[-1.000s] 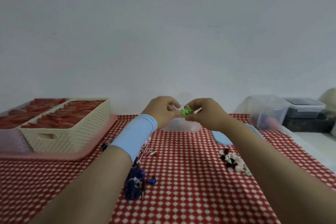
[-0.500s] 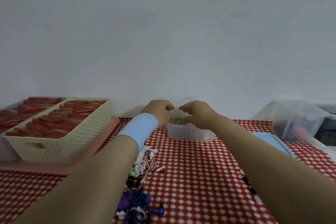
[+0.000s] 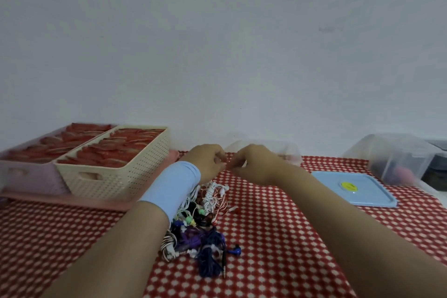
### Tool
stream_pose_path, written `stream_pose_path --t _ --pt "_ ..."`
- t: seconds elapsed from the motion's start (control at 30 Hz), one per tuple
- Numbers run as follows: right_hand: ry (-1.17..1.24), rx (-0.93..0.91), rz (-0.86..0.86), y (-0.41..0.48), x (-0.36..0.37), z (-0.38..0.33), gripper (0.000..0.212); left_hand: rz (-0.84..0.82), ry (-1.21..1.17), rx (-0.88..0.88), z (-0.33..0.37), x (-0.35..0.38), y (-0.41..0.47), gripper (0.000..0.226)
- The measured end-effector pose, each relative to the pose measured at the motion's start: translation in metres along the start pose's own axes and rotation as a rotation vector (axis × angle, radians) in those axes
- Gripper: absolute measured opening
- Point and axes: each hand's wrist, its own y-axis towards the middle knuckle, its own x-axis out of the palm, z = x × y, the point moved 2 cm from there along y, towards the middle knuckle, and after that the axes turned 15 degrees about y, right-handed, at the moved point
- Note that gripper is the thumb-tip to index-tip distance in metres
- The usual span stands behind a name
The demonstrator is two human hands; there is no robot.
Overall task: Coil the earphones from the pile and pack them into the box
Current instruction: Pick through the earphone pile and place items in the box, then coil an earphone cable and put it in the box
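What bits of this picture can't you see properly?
All in the head view:
1. Clear box: blurred and mostly behind the left hand and right hand, so its contents cannot be seen.
2. Both hands: blur hides whether they hold anything.
3. Earphone pile: its left side is behind the blue sleeve.
4. Clear tub: contents too blurred to name.
5. Dark container: cut off by the right edge.

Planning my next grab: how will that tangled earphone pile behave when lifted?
The earphone pile is thin loose cords, so probably floppy and light. The cords cross each other, so pulling one would likely drag others.
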Motion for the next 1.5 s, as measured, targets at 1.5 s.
stream_pose_path --t 1.5 --pt "0.144 0.315 0.172 -0.15 -0.086 0.097 0.019 -0.155 0.207 0.016 0.127 0.054 -0.048 0.023"
